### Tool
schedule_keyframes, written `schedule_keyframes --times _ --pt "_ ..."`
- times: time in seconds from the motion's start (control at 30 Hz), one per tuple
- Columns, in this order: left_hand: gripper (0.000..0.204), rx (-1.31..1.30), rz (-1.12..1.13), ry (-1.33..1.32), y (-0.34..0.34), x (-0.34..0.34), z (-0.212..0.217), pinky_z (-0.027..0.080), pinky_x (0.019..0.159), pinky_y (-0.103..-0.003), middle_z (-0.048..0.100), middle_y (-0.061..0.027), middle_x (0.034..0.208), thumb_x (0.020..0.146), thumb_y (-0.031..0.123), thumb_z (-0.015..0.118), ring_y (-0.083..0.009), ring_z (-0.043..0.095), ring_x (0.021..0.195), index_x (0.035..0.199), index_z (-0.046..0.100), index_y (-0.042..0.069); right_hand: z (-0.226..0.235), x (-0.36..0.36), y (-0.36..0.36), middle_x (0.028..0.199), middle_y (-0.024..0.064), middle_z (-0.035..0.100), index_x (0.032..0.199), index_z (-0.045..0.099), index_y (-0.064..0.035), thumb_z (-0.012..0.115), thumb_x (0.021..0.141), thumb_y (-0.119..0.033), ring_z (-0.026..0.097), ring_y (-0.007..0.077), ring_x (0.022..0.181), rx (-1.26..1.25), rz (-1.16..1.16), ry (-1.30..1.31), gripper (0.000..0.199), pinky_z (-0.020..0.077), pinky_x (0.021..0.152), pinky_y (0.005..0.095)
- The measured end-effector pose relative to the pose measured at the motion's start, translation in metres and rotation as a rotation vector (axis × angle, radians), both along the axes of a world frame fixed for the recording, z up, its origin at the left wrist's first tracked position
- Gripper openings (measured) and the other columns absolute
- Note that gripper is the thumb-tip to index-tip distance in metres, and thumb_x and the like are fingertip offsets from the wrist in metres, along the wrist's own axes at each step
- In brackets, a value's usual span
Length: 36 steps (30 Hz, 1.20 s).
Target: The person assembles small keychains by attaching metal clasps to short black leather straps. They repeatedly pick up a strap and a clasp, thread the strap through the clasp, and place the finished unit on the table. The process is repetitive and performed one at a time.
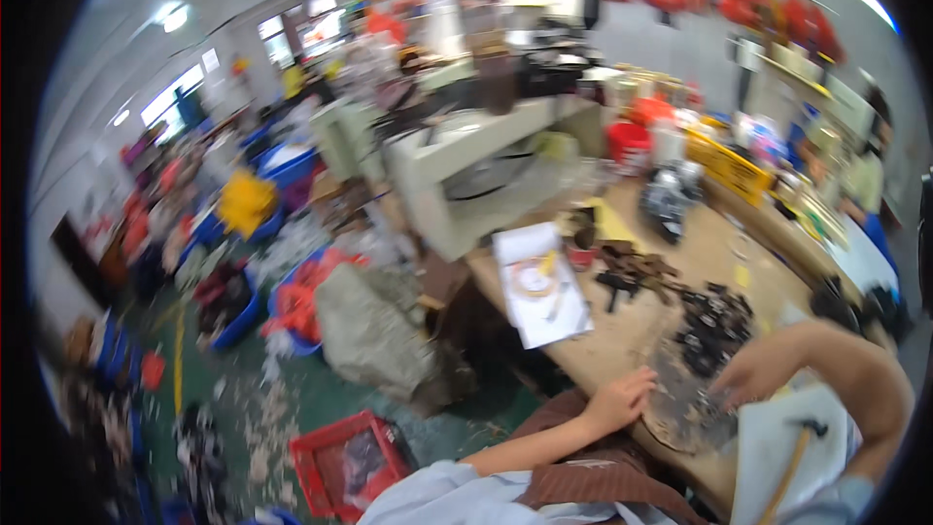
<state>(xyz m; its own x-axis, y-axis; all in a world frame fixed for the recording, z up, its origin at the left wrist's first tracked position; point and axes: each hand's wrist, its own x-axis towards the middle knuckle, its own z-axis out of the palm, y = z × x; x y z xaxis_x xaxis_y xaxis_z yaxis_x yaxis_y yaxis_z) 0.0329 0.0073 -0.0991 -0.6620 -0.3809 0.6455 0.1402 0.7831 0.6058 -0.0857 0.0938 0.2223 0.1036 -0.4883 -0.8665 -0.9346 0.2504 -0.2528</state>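
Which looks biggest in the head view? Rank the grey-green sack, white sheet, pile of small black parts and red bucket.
1. Grey-green sack
2. White sheet and pile of small black parts: too alike to rank
3. Red bucket, though it stands farther back

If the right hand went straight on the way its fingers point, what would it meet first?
The right hand would probably meet the small pieces on the table first; blur hides whether it is touching them.

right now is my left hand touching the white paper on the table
Apart. The head view shows a strip of bare tan tabletop between the left hand and the nearest corner of the white paper.
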Motion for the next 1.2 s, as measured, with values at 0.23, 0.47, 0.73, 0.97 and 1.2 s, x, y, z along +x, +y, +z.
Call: schedule_keyframes --times 0.23,0.47,0.73,0.97,1.2 --pt "0.014 0.027 -0.026 0.029 0.0 0.008 -0.004 0.045 0.09 -0.037 0.06 -0.0117 0.11 0.077 0.005 0.059 -0.0277 0.053 0.11 0.091 0.06 0.002 0.06 -0.16 -0.014 0.067 0.0158 0.057 0.101 0.06 0.0003 0.034 0.084 -0.009 0.058 0.023 0.051 -0.983 -0.295 0.549 0.032 0.0465 0.04 0.0319" --pt "0.017 0.007 -0.039 0.006 -0.006 0.005 -0.005 0.044 0.092 -0.036 0.058 -0.0109 0.112 0.077 0.004 0.059 -0.0265 0.051 0.113 0.093 0.06 0.002 0.013 -0.251 -0.02 0.063 0.0128 0.053 0.097 0.06 0.0008 0.038 0.083 -0.011 0.052 0.0196 0.048 -1.32 -0.595 0.518 0.028 0.0428 0.04 0.0305" --pt "0.015 0.039 -0.018 0.032 0.0 0.005 -0.01 0.045 0.091 -0.036 0.059 -0.0115 0.11 0.076 0.003 0.059 -0.0277 0.052 0.111 0.091 0.059 0.001 -0.074 -0.358 -0.018 0.078 0.0119 0.058 0.112 0.051 -0.0031 0.05 0.088 -0.025 0.057 0.0185 0.06 -1.369 -0.551 0.6 0.033 0.0456 0.054 0.0314" --pt "0.015 0.035 -0.081 0.02 -0.004 0.001 0.0 0.045 0.09 -0.037 0.059 -0.0115 0.11 0.077 0.002 0.059 -0.0282 0.053 0.11 0.091 0.06 0.002 -0.049 -0.18 -0.05 0.082 0.0098 0.062 0.11 0.053 -0.0042 0.045 0.089 -0.025 0.061 0.018 0.067 -1.164 -0.614 0.334 0.03 0.0474 0.067 0.0314" --pt "0.015 0.064 0.059 -0.11 -0.002 0.029 -0.001 0.044 0.091 -0.036 0.059 -0.0108 0.113 0.078 0.002 0.058 -0.0264 0.052 0.111 0.092 0.06 0.003 0.08 0.049 -0.149 0.094 0.0116 0.063 0.109 0.053 0.0004 0.045 0.09 -0.032 0.06 0.0199 0.076 -1.073 -0.089 -0.162 0.038 0.0455 0.075 0.0333"
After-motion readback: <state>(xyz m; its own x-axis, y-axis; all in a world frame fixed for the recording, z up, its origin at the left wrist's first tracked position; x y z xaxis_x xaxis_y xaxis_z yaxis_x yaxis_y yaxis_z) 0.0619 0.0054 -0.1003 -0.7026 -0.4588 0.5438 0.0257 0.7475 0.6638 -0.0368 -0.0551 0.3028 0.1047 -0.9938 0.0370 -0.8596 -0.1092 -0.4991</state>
